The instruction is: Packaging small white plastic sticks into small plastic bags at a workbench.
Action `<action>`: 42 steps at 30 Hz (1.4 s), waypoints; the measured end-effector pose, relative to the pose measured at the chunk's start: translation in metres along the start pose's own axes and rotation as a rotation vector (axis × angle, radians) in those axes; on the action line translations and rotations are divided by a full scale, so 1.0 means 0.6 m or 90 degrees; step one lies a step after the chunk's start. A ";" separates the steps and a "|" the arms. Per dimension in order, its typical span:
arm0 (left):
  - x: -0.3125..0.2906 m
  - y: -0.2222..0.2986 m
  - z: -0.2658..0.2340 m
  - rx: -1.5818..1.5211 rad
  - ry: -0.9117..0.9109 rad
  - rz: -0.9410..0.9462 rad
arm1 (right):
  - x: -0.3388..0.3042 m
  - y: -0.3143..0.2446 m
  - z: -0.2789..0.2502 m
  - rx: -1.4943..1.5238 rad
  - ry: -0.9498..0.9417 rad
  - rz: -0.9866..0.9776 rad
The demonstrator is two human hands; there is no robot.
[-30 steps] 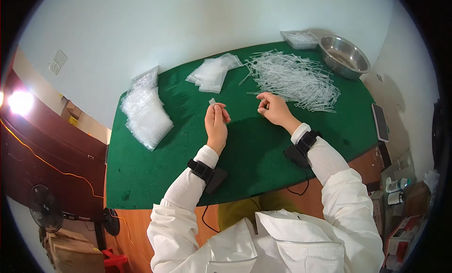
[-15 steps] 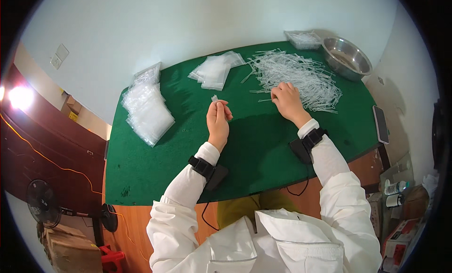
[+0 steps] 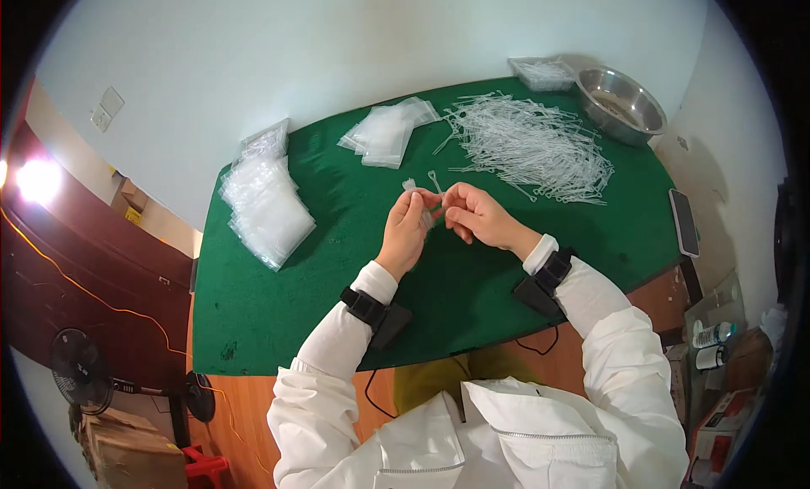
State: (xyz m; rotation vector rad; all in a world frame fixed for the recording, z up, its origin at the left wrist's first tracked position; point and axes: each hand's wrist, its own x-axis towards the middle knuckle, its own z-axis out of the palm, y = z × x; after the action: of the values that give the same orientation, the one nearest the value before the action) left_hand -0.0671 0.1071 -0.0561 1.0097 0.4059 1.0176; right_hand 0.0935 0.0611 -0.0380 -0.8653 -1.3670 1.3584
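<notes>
My left hand (image 3: 404,234) is closed around a small bundle of clear plastic sticks (image 3: 410,185), whose tips poke out above the fingers. Close beside it, my right hand (image 3: 485,221) pinches a single clear stick (image 3: 434,181) with a looped upper end. The two hands nearly meet over the middle of the green table, and the fingers hide the lower parts of the sticks. Beyond the right hand lies a wide, loose pile of the same looped plastic sticks (image 3: 536,143). Flat clear zip bags (image 3: 384,136) are fanned out behind the left hand.
A stack of clear bags (image 3: 268,209) lies on the left of the green table (image 3: 278,329). At the back right stand a clear tray of sticks (image 3: 542,74) and a steel bowl (image 3: 622,106). A phone (image 3: 684,222) rests on the right edge.
My right hand has left the pile's near edge and come left and nearer, bringing a stick to the left hand. My left hand has shifted slightly right, still holding the bundle.
</notes>
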 end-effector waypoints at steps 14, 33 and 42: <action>-0.008 0.003 0.006 0.001 -0.136 -0.006 | 0.001 0.008 0.000 0.027 0.029 0.053; -0.002 0.001 -0.003 0.515 -0.147 0.090 | -0.008 -0.031 0.003 -0.530 0.158 -0.386; -0.001 -0.024 0.008 0.356 -0.088 0.164 | 0.000 -0.013 0.003 -0.634 0.066 -0.409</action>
State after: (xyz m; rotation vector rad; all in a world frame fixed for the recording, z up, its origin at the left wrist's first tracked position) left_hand -0.0566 0.1021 -0.0655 1.6583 0.4654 1.0797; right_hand 0.0931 0.0597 -0.0299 -0.9530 -2.0220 0.0824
